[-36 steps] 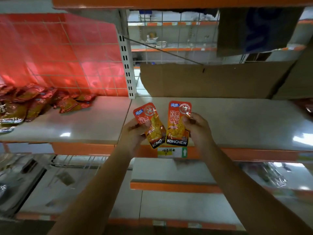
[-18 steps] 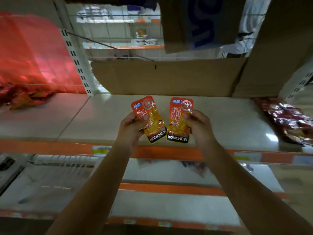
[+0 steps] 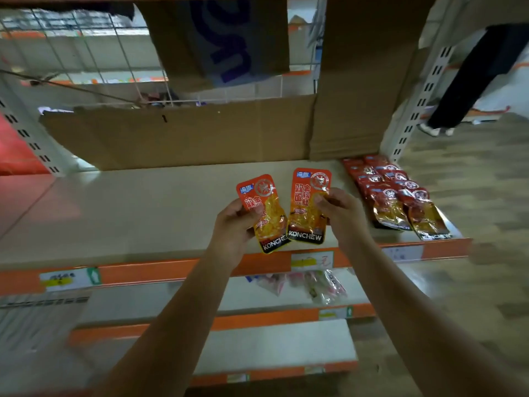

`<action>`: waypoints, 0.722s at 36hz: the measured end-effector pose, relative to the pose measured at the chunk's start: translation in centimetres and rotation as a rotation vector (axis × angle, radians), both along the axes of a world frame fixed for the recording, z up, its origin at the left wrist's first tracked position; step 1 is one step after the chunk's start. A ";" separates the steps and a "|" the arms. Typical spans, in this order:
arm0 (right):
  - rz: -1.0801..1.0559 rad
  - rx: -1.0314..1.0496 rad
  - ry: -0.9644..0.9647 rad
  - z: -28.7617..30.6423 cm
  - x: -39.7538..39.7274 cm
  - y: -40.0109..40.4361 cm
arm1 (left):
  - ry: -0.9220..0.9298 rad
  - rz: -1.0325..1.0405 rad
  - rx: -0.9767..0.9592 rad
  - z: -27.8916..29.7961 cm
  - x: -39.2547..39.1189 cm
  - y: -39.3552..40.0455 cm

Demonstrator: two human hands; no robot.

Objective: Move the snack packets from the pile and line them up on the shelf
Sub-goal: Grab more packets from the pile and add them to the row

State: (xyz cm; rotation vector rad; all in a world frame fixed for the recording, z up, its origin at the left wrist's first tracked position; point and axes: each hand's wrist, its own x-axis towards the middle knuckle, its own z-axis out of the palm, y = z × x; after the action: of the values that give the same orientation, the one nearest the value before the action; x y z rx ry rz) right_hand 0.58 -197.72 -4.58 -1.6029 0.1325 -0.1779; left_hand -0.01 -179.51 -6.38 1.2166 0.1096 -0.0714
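view: has swung right since a second ago; the pile on the left is out of frame, the lined-up packets [image 3: 396, 193] at the shelf's right end are now visible
left hand [image 3: 236, 224]: closed on tilted packet [image 3: 264, 213], held above the shelf [image 3: 143, 213]
right hand [image 3: 339, 213]: pinching upright packet [image 3: 309, 206], just beside the first
grip: unchanged on both
meaning: carry nearly done, I'd judge; next is setting both down by the existing rows

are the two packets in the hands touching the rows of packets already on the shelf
Apart. The head view shows bare shelf between the right hand and the lined-up packets.
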 end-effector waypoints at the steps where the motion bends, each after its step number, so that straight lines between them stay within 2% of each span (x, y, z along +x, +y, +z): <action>1: -0.002 -0.002 -0.008 0.1 0.2 -0.9 | -0.004 -0.010 0.003 0.1 0.1 -0.7; 8: -0.030 -0.049 -0.021 1.0 0.9 -8.1 | 0.005 -0.062 0.011 0.0 1.4 -6.9; 15: -0.025 -0.084 0.027 -0.3 3.1 -16.3 | 0.034 0.003 -0.011 -0.7 2.9 -14.5; 23: 0.119 -0.277 0.030 -2.1 4.8 -19.8 | 0.086 0.099 0.031 -1.7 2.7 -18.1; 26: 0.143 -0.429 0.009 -2.6 5.1 -20.0 | 0.091 0.132 0.033 -1.8 2.7 -18.4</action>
State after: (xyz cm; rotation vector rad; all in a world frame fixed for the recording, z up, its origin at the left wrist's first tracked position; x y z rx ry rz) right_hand 5.67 -217.73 -7.13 -2.0325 -0.0170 -0.0907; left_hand 2.74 -197.93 -8.17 1.2360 0.2711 -0.0104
